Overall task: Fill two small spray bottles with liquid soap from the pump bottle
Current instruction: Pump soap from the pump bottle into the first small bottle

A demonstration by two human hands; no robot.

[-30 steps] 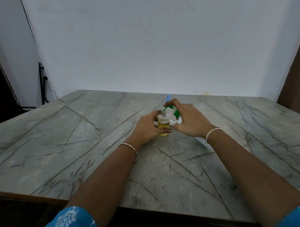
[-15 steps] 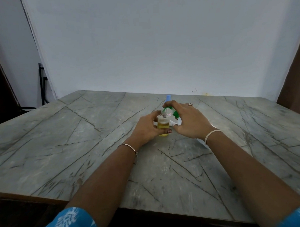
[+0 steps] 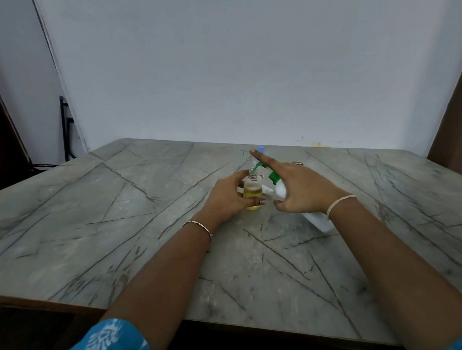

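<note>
**Pump spout at the small bottle's mouth**

The left hand (image 3: 230, 195) grips a small bottle (image 3: 251, 191), upright on the table (image 3: 121, 205) and part full of yellow liquid; the right hand (image 3: 303, 190) holds the white pump bottle (image 3: 318, 220) tilted towards it, thumb curled under its shoulder, forefinger straight above the green pump (image 3: 273, 177); the spout tip sits at the small bottle's open mouth; a blue cap (image 3: 260, 148) shows just behind the forefinger.

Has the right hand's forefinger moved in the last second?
Yes. The forefinger of the right hand has lifted off the green pump head, its tip now nearer the far edge of the table.
</note>
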